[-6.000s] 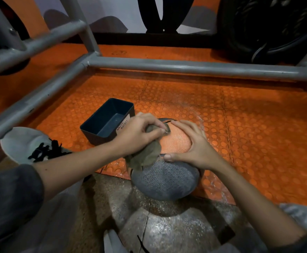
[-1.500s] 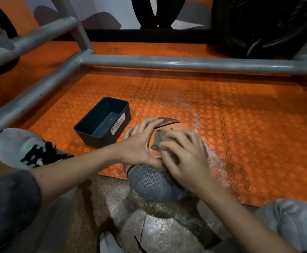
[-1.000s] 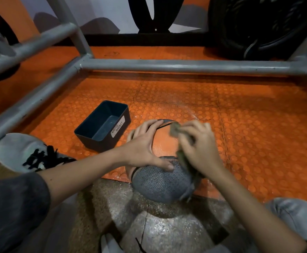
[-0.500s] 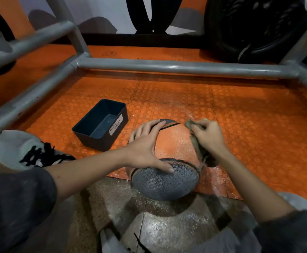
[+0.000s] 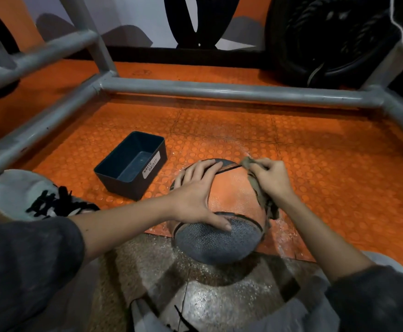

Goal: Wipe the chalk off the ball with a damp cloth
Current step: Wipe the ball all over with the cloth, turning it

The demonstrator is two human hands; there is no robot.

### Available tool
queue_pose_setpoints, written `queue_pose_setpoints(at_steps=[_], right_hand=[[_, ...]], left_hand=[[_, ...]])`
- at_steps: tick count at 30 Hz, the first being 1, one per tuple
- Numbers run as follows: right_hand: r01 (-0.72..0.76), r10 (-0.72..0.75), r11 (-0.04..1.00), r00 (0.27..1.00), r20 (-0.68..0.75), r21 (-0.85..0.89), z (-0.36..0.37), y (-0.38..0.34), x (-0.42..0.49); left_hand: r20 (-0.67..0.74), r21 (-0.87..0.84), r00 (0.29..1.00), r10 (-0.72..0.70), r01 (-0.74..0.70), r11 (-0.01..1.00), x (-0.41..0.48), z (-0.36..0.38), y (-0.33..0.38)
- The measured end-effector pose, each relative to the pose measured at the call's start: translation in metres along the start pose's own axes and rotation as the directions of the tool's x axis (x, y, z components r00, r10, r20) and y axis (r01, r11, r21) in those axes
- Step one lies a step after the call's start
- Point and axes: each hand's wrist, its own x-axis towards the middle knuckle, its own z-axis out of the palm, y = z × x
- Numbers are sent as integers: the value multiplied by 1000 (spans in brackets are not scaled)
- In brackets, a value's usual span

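The left hand [image 5: 197, 197] lay flat, steadying the ball [image 5: 229, 200]; the right hand [image 5: 271, 179] gripped the limp cloth [image 5: 259, 188]. The ball looked rollable, best braced on top.

1. "WASTE BASKET" is handwritten in dark capitals, on two lines, on a white label [image 5: 151, 164].
2. The label is stuck on the outer wall of the dark bin [image 5: 119, 185], just left of the left hand [image 5: 195, 196].
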Motion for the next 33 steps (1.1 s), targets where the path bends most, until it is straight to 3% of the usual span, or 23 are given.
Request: queue_pose_setpoints(at_steps=[2, 4, 6, 8, 9, 11, 13, 14, 15, 17, 20, 22, 24, 27, 29, 31, 33], right_hand=[[-13, 12, 999, 1000, -23, -42, 6, -4, -3], [206, -212, 968, 977, -27, -143, 16, -18, -23], [447, -450, 856, 892, 53, -258, 21, -27, -45], [538, -533, 783, 839, 110, -312, 18, -23, -46], [490, -483, 822, 870, 102, -291, 13, -19, -39], [255, -251, 952, 967, 44, -168, 4, -8, -16], [-3, 3, 1000, 999, 38, 3, -2, 1, -2], [-59, 58, 998, 998, 23, 38, -1, 4, -1], [-47, 48, 998, 999, -9, 43, 1, 4, -4], [107, -109, 994, 990, -93, -28, 10, -4, -23], [436, -462, 869, 884, -67, -233, 25, -18, -63], [541, -571, 796, 820, -40, -273, 24, -12, -75], [500, -534, 831, 840, -95, -244, 15, 5, -68], [205, -200, 979, 959, -201, 4, 2, 22, -45], [107, -90, 991, 978, -186, 82, 5, 20, -40], [210, -224, 973, 956, -188, -91, 16, 4, -49], [386, -426, 882, 898, -109, -270, 35, -15, -67]], left_hand=[[-5, 11, 1000, -1, 1, 1000, 1, 0, 0], [-26, 15, 1000, -4, 4, 1000, 2, 1, -2], [-23, 14, 1000, 1, -1, 1000, 1, 1, -2], [-12, 10, 1000, 9, -9, 1000, 0, 1, -3], [-7, 6, 1000, 11, -11, 1000, -1, 1, -3], [3, -1, 1000, 12, -12, 1000, -2, 0, -1], [15, 2, 1000, 12, -12, 1000, -2, 0, 1], [20, 6, 1000, 11, -11, 1000, -2, 0, 2], [19, 8, 1000, 9, -9, 1000, -1, -1, 1], [6, 5, 1000, -1, 1, 1000, 1, -1, 0], [-14, -18, 1000, -14, 13, 1000, 4, -3, -3], [-13, -39, 1000, -9, 8, 999, 4, -3, -5], [0, -48, 1000, -18, 18, 999, 3, -4, -5], [10, -89, 998, -63, 63, 994, 4, -8, -4], [5, -107, 996, -91, 91, 990, 7, -10, -4], [-15, -116, 992, -125, 122, 986, 12, -11, -8], [-43, -141, 987, -155, 147, 979, 13, -13, -13]])
